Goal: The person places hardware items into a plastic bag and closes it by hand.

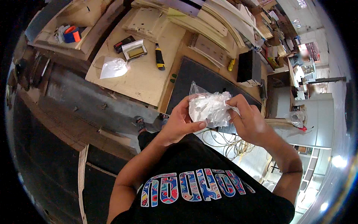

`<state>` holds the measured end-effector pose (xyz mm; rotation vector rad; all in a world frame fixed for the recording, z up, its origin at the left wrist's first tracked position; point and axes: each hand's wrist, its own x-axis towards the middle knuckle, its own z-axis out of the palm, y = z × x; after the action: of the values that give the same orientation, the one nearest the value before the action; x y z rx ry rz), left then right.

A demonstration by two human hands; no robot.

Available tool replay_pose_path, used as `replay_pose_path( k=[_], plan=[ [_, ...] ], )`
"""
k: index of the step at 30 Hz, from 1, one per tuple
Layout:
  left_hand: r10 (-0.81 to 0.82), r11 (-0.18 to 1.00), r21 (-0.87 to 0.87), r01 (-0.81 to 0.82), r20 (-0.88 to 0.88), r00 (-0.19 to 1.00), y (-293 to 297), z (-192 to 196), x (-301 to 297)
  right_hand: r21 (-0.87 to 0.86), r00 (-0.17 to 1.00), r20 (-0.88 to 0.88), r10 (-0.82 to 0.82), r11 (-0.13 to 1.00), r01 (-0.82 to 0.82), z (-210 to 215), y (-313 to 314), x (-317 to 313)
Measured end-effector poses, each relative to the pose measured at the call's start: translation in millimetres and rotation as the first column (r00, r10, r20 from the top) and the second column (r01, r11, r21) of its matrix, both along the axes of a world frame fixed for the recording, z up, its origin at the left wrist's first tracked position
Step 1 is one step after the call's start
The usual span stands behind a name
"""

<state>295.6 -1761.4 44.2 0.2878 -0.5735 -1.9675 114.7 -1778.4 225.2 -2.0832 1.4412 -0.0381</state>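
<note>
Between both hands, above the edge of a black panel point(197, 78), I hold a clear plastic bag point(210, 108) with crumpled white contents that I cannot make out. My left hand point(181, 123) cups its left side, thumb along the bottom and fingers behind. On the right, my right hand point(248, 117) pinches the bag's edge between thumb and fingers. A yellow and black utility knife point(159, 58) lies on the wooden board to the left, beside a small open box point(134, 50) and a white sheet of paper point(113, 68).
Stacked light wood panels point(143, 23) and curved strips point(223, 18) lie along the far side. A black box point(249, 67) stands at the right, near a yellow tool point(231, 65). Coiled cable point(235, 145) rests on the floor below. Orange and blue tape point(72, 34) sits far left.
</note>
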Motion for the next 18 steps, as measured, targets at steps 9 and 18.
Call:
replay_pose_path(
  k=[9,18],
  plan=[
    [0.574,0.793,-0.569,-0.217,0.579,0.579,4.5,-2.7,20.5,0.052,1.000,-0.011,-0.008,0.999,0.009,-5.0,-4.0,1.8],
    [0.745,0.610,-0.747,0.266,0.654,0.129,-6.4,48.8,19.5,-0.044,0.990,-0.076,0.119,0.991,-0.123,-20.0,1.4,9.4]
  ],
)
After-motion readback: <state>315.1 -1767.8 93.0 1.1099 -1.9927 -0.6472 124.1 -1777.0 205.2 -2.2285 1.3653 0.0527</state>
